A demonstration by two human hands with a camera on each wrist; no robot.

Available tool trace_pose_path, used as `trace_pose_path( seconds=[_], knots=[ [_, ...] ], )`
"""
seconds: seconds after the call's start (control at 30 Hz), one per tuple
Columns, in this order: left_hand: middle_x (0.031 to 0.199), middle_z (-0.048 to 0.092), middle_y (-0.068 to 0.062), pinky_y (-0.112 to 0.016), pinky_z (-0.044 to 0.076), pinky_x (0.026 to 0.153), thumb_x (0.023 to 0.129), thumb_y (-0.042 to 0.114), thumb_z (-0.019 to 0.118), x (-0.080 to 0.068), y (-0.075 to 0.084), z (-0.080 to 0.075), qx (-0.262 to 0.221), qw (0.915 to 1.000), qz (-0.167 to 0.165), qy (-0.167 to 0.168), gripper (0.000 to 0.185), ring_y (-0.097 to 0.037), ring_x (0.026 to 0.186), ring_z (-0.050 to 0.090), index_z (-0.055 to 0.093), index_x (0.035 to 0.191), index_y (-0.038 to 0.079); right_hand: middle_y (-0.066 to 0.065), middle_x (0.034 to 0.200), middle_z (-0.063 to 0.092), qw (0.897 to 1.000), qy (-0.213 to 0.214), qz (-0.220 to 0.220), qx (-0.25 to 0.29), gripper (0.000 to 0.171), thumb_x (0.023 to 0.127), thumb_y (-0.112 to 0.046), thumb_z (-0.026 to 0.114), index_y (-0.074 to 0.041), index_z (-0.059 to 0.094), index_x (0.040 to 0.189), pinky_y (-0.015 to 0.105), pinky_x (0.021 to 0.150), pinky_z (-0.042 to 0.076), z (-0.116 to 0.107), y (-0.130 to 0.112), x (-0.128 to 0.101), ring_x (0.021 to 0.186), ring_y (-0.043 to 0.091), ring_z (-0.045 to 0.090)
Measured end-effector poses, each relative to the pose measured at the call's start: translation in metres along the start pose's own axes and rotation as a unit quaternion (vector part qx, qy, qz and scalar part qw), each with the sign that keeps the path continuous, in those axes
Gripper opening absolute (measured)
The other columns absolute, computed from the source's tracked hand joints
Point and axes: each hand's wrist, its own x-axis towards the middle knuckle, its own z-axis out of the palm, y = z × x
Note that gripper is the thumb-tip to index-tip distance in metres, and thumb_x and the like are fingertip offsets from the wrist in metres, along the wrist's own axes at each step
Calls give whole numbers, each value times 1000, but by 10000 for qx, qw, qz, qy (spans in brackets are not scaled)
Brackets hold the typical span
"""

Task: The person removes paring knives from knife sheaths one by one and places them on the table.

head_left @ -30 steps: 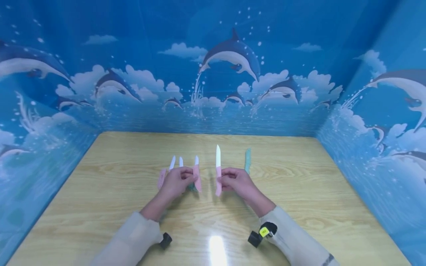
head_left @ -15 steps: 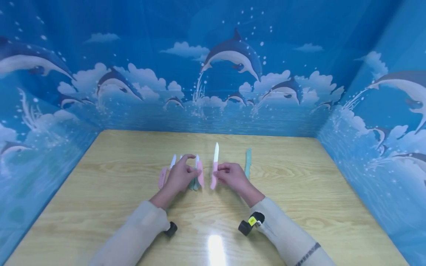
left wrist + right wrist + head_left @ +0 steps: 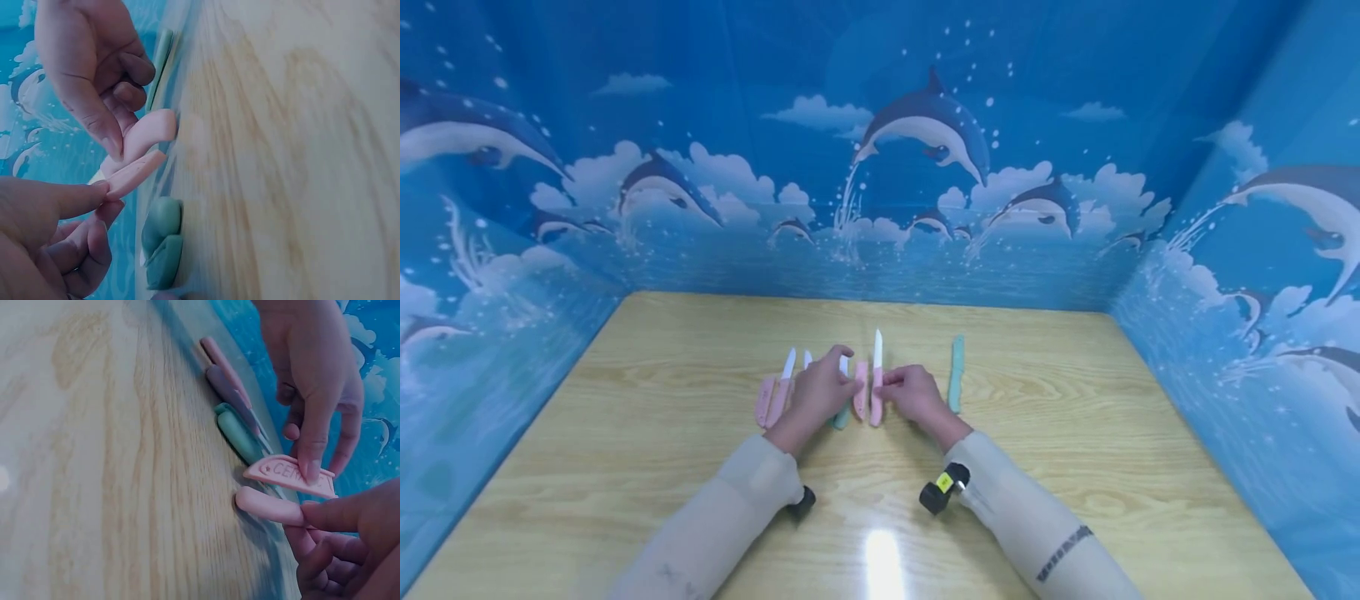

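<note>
My left hand (image 3: pixel 822 387) pinches a pink blade sheath (image 3: pixel 861 392) between thumb and fingers. Raised lettering shows on that sheath in the right wrist view. My right hand (image 3: pixel 917 392) pinches a knife by its pink handle (image 3: pixel 269 506), its white blade (image 3: pixel 877 348) pointing away from me. Sheath and knife stand side by side, nearly parallel, a narrow gap between them in the head view. Rounded green knife handles (image 3: pixel 164 244) lie by the left hand, which partly hides them from above.
Left of the hands lie another pink sheath (image 3: pixel 764 400) and a pink-handled knife (image 3: pixel 779 404), blade pointing away. A green sheath (image 3: pixel 957 375) lies right of the right hand. Dolphin-print curtains (image 3: pixel 880 250) border the wooden table (image 3: pixel 1045 358) at the back and sides.
The hands have drawn together: the sheath has moved right and the knife left, narrowing the gap between them. The green sheath and the other knives lie where they were.
</note>
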Motion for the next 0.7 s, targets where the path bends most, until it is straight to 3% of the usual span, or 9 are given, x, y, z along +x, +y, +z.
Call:
trace_pose_path(
  seconds=[0.27, 0.4, 0.5, 0.63, 0.7],
  knots=[
    [86, 70, 1, -35, 51, 66, 88, 25, 72, 5, 5, 11, 374, 9992, -57, 109, 47, -15, 66, 60, 53, 131, 16, 9, 91, 71, 9977, 182, -164, -636, 22, 83, -14, 75, 0, 71, 99, 29, 69, 52, 4, -3, 3, 76, 18, 61],
    [85, 70, 3, -45, 48, 86, 89, 25, 70, 6, 5, 14, 512, 9985, 76, 185, 46, -19, 75, 62, 54, 131, 16, 12, 97, 73, 9952, 321, -304, -874, 33, 83, -14, 75, 0, 69, 112, 34, 76, 56, 6, -2, 3, 82, 19, 66],
    [80, 68, 4, -48, 43, 94, 89, 24, 69, 8, 5, 16, 760, 9967, 222, 199, 43, -22, 78, 62, 56, 129, 15, 11, 92, 74, 9934, 368, -540, -946, 38, 85, -12, 73, -2, 65, 121, 33, 70, 57, 8, -1, 3, 77, 17, 68],
    [81, 69, 0, -47, 45, 90, 91, 27, 67, 9, 4, 17, 1240, 9915, 376, 99, 35, -27, 84, 66, 61, 123, 16, 6, 80, 73, 9857, 351, -965, -1339, 33, 90, -14, 68, -4, 67, 121, 29, 60, 54, 11, -1, 2, 65, 15, 64],
    [89, 72, -2, -48, 45, 89, 92, 29, 65, 9, 4, 18, 1471, 9881, 452, 58, 31, -28, 90, 67, 64, 120, 16, 7, 83, 74, 9767, 432, -1203, -1724, 27, 92, -17, 67, -6, 70, 116, 31, 62, 54, 13, -2, 2, 67, 19, 65]
  ],
)
